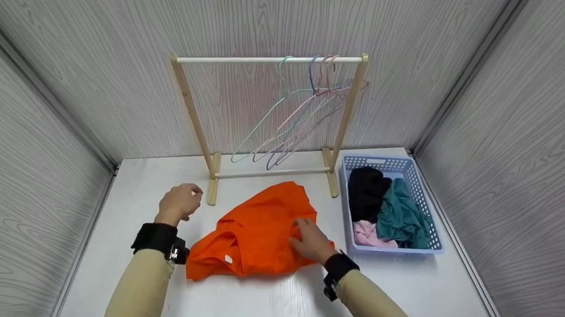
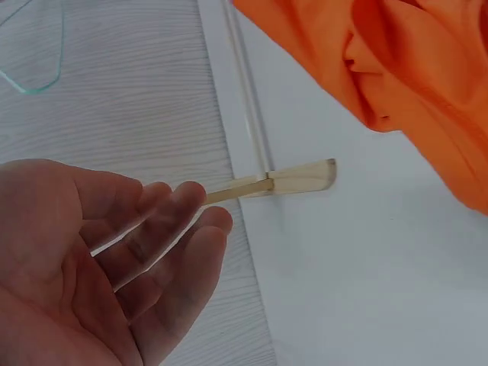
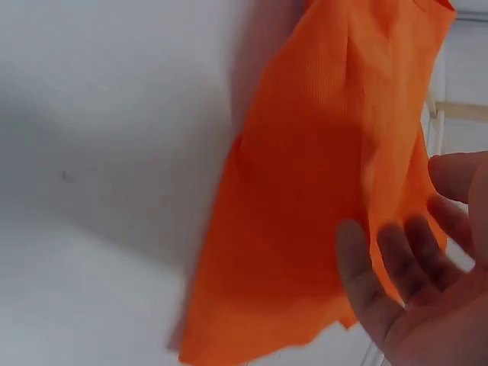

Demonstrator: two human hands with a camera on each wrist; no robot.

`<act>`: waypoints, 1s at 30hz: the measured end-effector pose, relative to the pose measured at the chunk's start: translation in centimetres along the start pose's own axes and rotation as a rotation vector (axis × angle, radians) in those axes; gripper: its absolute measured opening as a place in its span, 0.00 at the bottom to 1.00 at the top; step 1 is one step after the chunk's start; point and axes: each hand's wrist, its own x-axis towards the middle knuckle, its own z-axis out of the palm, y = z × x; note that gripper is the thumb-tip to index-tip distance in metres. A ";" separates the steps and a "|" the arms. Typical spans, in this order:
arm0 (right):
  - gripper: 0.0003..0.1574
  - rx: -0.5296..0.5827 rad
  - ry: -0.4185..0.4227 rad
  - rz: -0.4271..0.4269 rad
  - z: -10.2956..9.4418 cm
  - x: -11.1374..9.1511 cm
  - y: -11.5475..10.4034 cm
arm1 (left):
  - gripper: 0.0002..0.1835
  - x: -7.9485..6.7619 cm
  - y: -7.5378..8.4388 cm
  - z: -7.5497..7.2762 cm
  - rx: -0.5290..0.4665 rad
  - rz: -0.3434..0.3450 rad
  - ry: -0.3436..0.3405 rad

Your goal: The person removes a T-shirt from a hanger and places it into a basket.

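Observation:
An orange garment [image 1: 265,229] lies crumpled on the white table, with a small white label [image 1: 228,259] showing near its lower left. My right hand [image 1: 310,240] is over the garment's right side, fingers spread and loosely bent, gripping nothing; whether the fingertips touch the cloth I cannot tell. In the right wrist view the orange cloth [image 3: 305,191] fills the middle beside those fingers. My left hand [image 1: 180,202] hovers left of the garment, near the rack's left foot. Its fingers [image 2: 175,267] are relaxed and slightly curled in the left wrist view, with nothing in them.
Behind the garment stands a rack with wooden posts and a white rail [image 1: 234,60]. Several pastel hangers [image 1: 285,99] hang toward its right end. To the right, a light blue basket [image 1: 345,213] holds black, teal and pink cloth. Grey wood-grain walls enclose the table [image 1: 138,181].

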 end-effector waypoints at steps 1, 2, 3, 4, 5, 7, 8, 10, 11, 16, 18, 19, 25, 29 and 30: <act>0.32 -0.022 0.001 0.026 0.9 0.1 -0.5 | 0.21 -0.1 -0.1 0.6 -0.012 0.000 -0.012; 0.38 -0.058 -0.009 0.047 1.8 0.1 -0.9 | 0.21 -0.1 -0.2 1.1 -0.025 -0.002 -0.027; 0.43 -0.103 -0.031 0.068 2.7 0.0 -1.3 | 0.20 -0.2 -0.2 1.6 -0.040 -0.004 -0.038; 0.46 -0.153 -0.061 0.077 3.6 -0.2 -1.6 | 0.20 -0.2 -0.2 2.0 -0.051 -0.005 -0.046; 0.48 -0.210 -0.096 0.084 4.3 -0.4 -2.0 | 0.19 -0.3 -0.1 2.3 -0.061 -0.007 -0.053; 0.48 -0.350 -0.152 0.075 5.7 -0.9 -2.2 | 0.19 -0.4 -0.1 2.9 -0.071 -0.012 -0.062; 0.46 -0.411 -0.160 0.064 6.3 -1.2 -2.2 | 0.19 -0.5 -0.1 3.1 -0.076 -0.014 -0.067; 0.41 -0.494 -0.147 0.038 7.2 -1.6 -1.9 | 0.19 -0.5 -0.1 3.4 -0.080 -0.017 -0.073; 0.37 -0.517 -0.129 0.020 7.4 -1.8 -1.7 | 0.19 -0.5 -0.1 3.5 -0.081 -0.018 -0.075; 0.18 -0.463 -0.087 -0.056 5.8 -2.6 0.6 | 0.19 -0.5 -0.2 3.6 -0.088 -0.014 -0.071; 0.13 -0.423 -0.112 -0.038 4.1 -3.0 1.9 | 0.19 -0.6 -0.4 3.6 -0.090 -0.015 -0.076; 0.12 -0.409 -0.120 -0.017 3.2 -3.1 2.6 | 0.19 -0.6 -0.5 3.6 -0.090 -0.015 -0.079; 0.19 -0.327 -0.062 0.161 -2.0 -2.8 5.3 | 0.20 -0.9 -1.3 3.9 -0.103 -0.032 -0.096; 0.48 -0.203 -0.016 0.272 -2.4 -2.1 3.7 | 0.20 -1.0 -1.6 4.6 -0.112 -0.034 -0.105; 0.54 -0.185 -0.024 0.289 -1.9 -2.1 3.0 | 0.20 -1.0 -1.6 4.8 -0.117 -0.036 -0.107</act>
